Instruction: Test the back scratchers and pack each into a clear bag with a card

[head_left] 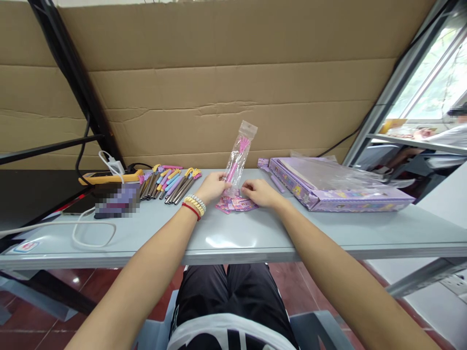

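Note:
My left hand [214, 187], with beaded bracelets and a red cord at the wrist, pinches the lower part of a clear plastic bag [241, 146]. Inside that bag lies a slim pink pen-like item [235, 163], and the bag leans upward, away from me. Just right of it, my right hand [261, 192] rests low over the table with fingers curled together. Its fingertips are at a small spread of pink printed cards [237, 203]; what they pinch, if anything, is hidden.
Several pens [171, 182] with coloured tops lie left on the grey table [226, 238]. Beyond them are a yellow-edged device [109, 178], a phone [116, 201] and a white cable [95, 245]. A purple box [350, 200] with plastic film lies right. Cardboard [233, 82] stands behind.

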{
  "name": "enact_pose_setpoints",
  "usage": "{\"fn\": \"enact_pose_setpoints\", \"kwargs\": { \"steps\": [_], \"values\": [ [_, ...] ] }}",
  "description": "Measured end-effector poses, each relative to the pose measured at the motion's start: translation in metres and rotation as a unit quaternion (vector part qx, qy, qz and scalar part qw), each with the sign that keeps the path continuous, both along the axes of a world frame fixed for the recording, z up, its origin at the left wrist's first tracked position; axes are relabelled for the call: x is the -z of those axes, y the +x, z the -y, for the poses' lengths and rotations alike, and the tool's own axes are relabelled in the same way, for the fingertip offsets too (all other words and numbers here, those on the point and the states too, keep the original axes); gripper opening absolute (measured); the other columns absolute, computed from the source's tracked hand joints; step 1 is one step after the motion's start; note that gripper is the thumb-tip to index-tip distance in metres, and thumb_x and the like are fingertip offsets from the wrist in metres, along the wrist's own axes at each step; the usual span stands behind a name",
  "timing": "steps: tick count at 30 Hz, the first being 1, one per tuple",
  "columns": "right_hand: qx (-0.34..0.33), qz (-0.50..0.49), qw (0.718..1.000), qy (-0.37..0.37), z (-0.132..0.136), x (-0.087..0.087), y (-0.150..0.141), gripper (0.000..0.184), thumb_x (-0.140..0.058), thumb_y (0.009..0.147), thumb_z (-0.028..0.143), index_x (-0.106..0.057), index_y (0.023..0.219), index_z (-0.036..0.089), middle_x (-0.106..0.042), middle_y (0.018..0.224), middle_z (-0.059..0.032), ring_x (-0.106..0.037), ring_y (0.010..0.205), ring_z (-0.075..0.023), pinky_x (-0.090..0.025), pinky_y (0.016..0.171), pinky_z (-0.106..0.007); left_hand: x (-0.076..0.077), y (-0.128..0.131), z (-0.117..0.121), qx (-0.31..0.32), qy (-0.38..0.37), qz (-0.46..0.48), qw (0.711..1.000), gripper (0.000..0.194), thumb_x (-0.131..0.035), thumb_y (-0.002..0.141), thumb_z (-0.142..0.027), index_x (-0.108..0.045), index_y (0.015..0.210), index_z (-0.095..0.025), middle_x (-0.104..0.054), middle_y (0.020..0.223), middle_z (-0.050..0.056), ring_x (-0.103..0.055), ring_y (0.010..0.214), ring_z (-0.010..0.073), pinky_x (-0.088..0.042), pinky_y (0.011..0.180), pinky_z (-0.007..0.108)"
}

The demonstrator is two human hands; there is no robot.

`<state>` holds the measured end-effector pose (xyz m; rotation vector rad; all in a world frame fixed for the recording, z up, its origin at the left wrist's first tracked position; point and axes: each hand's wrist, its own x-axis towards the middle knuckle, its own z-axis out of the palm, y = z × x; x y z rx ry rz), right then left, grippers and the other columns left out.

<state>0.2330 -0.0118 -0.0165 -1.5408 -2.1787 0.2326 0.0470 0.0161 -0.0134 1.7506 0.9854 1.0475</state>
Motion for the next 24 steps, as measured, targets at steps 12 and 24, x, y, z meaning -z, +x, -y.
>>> {"fn": "enact_pose_setpoints", "kwargs": {
  "steps": [12, 24],
  "values": [
    [0.047, -0.020, 0.998, 0.023, -0.013, 0.015, -0.006, 0.030, -0.053, 0.085, 0.037, -0.070, 0.094, 0.014, -0.068, 0.089, -0.0091, -0.059, 0.079, -0.0177, -0.040, 0.073, -0.026, -0.002, 0.000, -0.003, -0.106, 0.027, -0.030, 0.994, 0.041, -0.052, 0.068, -0.011, -0.066, 0.107, -0.011, -0.065, 0.076, 0.004, -0.056, 0.064, 0.0136, -0.042, 0.060, 0.024],
    [0.085, 0.046, 0.994, -0.059, -0.024, 0.020, -0.014, 0.050, -0.050, 0.085, 0.056, -0.065, 0.121, 0.025, -0.057, 0.124, -0.0158, -0.047, 0.120, -0.0346, -0.034, 0.099, -0.043, -0.003, 0.000, -0.001, -0.105, 0.048, -0.070, 0.991, 0.045, -0.051, 0.067, -0.014, -0.067, 0.110, -0.012, -0.068, 0.084, 0.006, -0.059, 0.070, 0.0157, -0.045, 0.063, 0.025]
  ]
}}
